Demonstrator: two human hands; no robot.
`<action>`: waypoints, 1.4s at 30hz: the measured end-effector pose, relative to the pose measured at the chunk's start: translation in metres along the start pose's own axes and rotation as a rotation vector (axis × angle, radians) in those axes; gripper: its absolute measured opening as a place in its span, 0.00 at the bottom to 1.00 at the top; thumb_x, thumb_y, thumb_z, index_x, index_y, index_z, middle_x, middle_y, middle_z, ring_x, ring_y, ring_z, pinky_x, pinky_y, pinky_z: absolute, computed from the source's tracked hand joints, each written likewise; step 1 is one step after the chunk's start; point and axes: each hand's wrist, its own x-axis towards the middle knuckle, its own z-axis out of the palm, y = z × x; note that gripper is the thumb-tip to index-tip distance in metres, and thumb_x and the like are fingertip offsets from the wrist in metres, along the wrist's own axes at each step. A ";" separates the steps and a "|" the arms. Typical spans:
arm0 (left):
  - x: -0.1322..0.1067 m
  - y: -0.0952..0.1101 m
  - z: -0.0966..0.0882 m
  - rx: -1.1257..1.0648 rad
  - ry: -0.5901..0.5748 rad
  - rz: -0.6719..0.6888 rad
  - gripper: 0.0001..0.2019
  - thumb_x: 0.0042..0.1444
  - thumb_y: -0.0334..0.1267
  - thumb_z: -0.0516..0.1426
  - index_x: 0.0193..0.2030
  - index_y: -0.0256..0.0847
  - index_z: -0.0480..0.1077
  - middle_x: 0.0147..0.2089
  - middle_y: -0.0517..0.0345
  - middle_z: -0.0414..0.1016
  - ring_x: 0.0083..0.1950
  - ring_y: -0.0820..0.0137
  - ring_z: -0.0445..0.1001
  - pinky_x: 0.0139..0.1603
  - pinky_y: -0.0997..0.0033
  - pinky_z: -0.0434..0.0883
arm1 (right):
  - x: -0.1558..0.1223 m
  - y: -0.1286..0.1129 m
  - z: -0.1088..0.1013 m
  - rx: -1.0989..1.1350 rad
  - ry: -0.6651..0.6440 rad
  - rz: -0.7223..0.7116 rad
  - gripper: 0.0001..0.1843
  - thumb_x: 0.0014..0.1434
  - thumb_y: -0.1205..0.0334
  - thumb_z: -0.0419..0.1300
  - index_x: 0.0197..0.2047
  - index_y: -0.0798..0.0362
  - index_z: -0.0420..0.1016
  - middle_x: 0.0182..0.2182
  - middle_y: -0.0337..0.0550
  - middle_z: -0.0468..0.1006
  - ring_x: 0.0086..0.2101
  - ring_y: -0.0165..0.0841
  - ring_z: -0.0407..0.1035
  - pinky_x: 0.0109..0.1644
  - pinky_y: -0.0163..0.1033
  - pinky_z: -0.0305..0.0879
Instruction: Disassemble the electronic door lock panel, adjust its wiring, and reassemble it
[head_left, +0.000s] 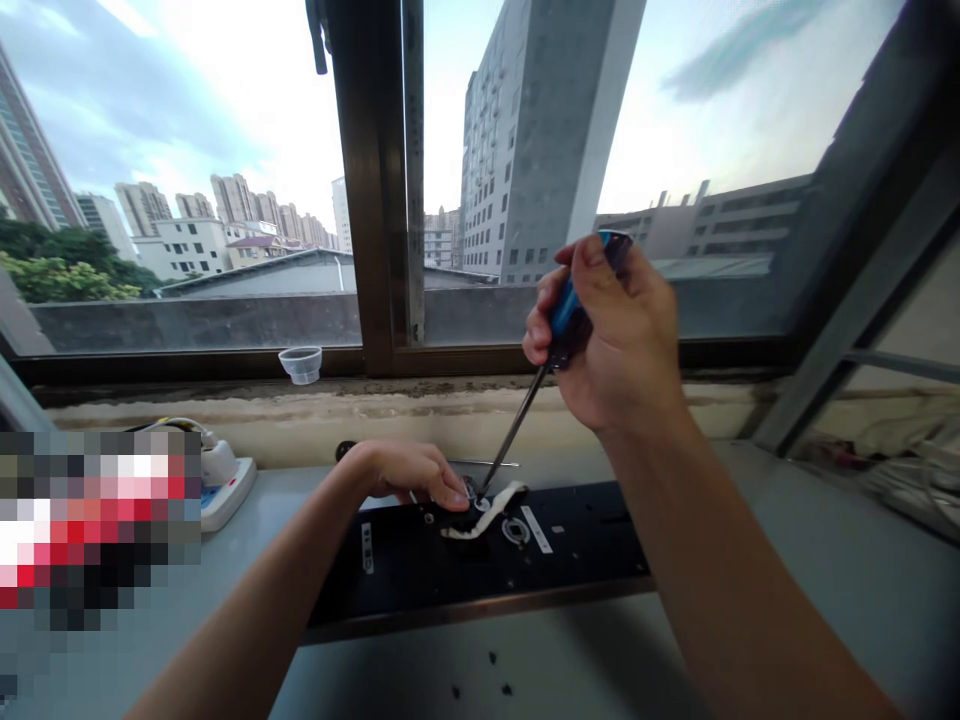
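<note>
My right hand (611, 320) is closed around the blue and dark handle of a screwdriver (517, 430), raised above the table. Its long shaft slants down to the left, the tip at a small round metal part (482, 504) on a long black panel (405, 570). My left hand (409, 472) rests at the panel's back edge, its fingers bent and pressed down beside the tip; what they pinch is mostly hidden. A crumpled whitish strip (491, 515) lies across the panel, next to a round keyhole-like fitting (516, 531).
Behind my left hand lies a second thin tool (480, 463). A clear plastic cup (301, 366) stands on the window ledge. On the left is a white power strip (229, 495) with a plug. Small dark bits (493, 658) lie on the table in front.
</note>
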 end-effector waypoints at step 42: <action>-0.002 0.001 0.001 0.103 0.047 -0.028 0.10 0.42 0.43 0.59 0.29 0.39 0.73 0.27 0.62 0.70 0.25 0.75 0.62 0.23 0.77 0.56 | 0.005 0.028 0.011 0.301 -0.246 0.141 0.16 0.60 0.50 0.48 0.37 0.53 0.69 0.25 0.37 0.67 0.21 0.22 0.60 0.23 0.31 0.58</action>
